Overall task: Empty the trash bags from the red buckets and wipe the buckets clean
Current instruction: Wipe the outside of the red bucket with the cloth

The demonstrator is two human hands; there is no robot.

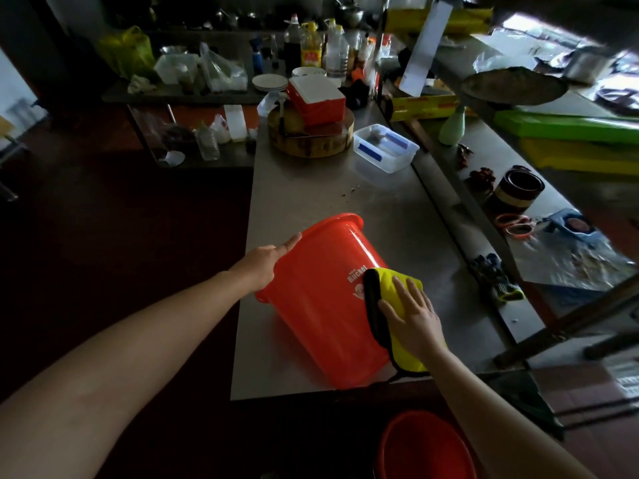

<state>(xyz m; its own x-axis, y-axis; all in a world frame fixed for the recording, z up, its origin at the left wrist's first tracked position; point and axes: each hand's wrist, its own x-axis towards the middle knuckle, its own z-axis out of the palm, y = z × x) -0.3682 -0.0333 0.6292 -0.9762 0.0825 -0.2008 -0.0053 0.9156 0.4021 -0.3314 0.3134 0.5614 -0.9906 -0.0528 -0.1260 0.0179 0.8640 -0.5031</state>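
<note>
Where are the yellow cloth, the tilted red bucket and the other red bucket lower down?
yellow cloth (387, 281): head view, bare upper fold.
tilted red bucket (321, 305): head view, outer side wall.
lower red bucket (415, 444): head view, inner wall.

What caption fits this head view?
Left hand holds a tilted red bucket; right hand presses a yellow cloth against its side.
</note>
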